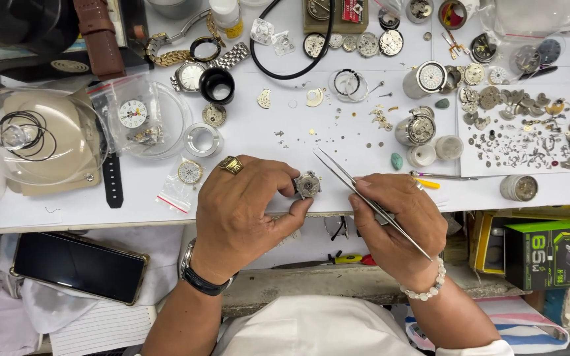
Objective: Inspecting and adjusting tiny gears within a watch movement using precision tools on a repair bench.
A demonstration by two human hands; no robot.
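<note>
Watch movement held at the near edge of the white table (67,214).
Left hand (242,211) pinches the movement (308,184) steady; right hand (397,221) grips tweezers (364,198), tips raised (loose parts lie well apart).

The counter (258,132) is white. At centre frame the watch movement (308,184) is silver-grey, and the tweezers (364,198) are bright steel. The ring (230,165) on the left hand (242,217) is gold; its wristwatch band (202,280) is black. A bracelet (427,287) of pale beads is at lower right. A brown leather strap (100,36) lies upper left, a black phone (77,267) lower left, a green-and-black box (555,254) far right, and a yellow-tipped tool (427,183) right of centre.
</note>
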